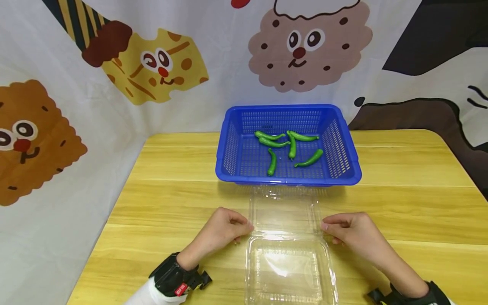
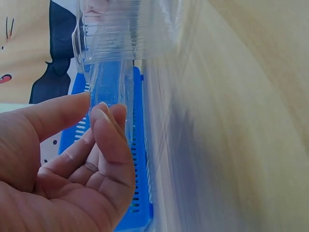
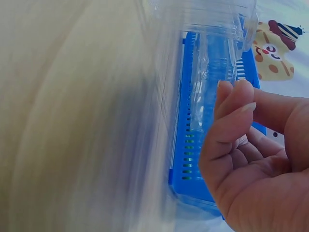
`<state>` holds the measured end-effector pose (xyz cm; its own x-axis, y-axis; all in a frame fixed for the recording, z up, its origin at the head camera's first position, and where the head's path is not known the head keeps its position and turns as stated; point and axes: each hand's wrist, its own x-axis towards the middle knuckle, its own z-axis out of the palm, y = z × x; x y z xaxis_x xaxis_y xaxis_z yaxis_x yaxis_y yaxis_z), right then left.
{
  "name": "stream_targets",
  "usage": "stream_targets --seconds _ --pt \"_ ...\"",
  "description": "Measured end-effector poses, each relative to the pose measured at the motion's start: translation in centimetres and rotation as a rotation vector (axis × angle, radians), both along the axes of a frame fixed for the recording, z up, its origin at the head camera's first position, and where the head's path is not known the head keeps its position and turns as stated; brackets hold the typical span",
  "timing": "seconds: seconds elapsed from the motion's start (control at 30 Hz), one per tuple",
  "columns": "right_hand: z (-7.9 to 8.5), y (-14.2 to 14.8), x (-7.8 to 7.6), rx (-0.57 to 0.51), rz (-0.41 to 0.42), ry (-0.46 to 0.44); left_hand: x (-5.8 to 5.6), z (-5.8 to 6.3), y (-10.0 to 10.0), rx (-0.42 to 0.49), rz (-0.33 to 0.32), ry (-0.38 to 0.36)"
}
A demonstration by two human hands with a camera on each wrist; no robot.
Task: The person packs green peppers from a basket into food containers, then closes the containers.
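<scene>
A clear plastic clamshell box lies opened flat on the table, its base (image 1: 287, 273) nearest me and its lid (image 1: 286, 215) folded out toward the basket. My left hand (image 1: 224, 232) pinches the lid's left edge close to the hinge, thumb against fingertips. At the opposite edge, my right hand (image 1: 354, 234) pinches the lid in the same manner. Both wrist views show the bent fingers of the left hand (image 2: 87, 159) and right hand (image 3: 251, 145) at the clear plastic. Nothing lies inside the box.
Beyond the lid stands a blue perforated basket (image 1: 289, 181) with several green chili peppers (image 1: 272, 162) on its bottom. Its front rim is close to the lid's far edge. A printed cloth (image 1: 213, 25) hangs behind the wooden table (image 1: 171, 190).
</scene>
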<state>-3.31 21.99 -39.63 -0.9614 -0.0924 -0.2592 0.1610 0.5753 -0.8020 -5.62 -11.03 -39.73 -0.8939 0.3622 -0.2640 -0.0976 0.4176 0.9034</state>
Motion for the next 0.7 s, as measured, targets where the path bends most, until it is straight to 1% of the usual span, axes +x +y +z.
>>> stream_targets --seconds 0.1,0.17,0.2,0.23,0.33,0.37,0.47,0.7 --pt "0.0 0.1 0.1 -0.027 -0.004 -0.026 0.4 1.6 0.3 0.014 0.009 -0.011" --pt "0.0 0.2 0.2 -0.042 0.001 -0.036 0.6 2.0 0.4 0.018 0.011 -0.019" --pt "0.0 0.2 0.3 -0.049 0.003 -0.042 0.6 2.0 0.3 0.016 0.008 -0.018" --pt "0.0 0.2 0.3 -0.058 0.004 -0.048 0.6 1.7 0.3 0.015 0.007 -0.016" --pt "0.1 0.1 0.4 -0.084 0.014 -0.047 0.4 0.2 -0.1 0.016 0.002 -0.014" --pt "0.1 0.1 0.4 -0.089 0.019 -0.043 0.4 0.0 -0.2 0.018 0.003 -0.012" --pt "0.2 0.0 0.5 -0.092 0.022 -0.038 0.4 -0.1 -0.3 0.018 0.001 -0.007" --pt "0.1 0.1 0.9 -0.096 0.039 -0.025 0.8 0.1 -0.5 -0.001 -0.001 -0.002"
